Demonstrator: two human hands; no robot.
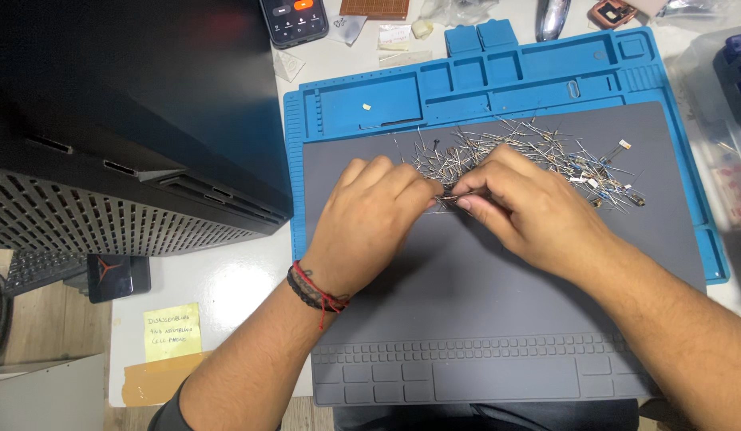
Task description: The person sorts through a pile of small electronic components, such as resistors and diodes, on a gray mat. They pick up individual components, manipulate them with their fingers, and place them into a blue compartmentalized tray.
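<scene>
A loose heap of small wire-leaded electronic parts (538,156) lies across the far side of a grey work mat (482,303). My left hand (369,223), with dark and red cords at the wrist, rests on the mat with its fingertips pinched at the near edge of the heap. My right hand (522,203) meets it from the right, thumb and forefinger pinched too. Both pinch thin wire leads (446,196) between them, seemingly of one small part. The part's body is hidden by my fingers.
The grey mat sits in a blue tray (498,76) with small compartments along its far rim. A black perforated case (115,152) stands at the left. A phone (295,20), a copper board (374,8) and small bags lie beyond. A yellow sticky note (171,331) lies near left.
</scene>
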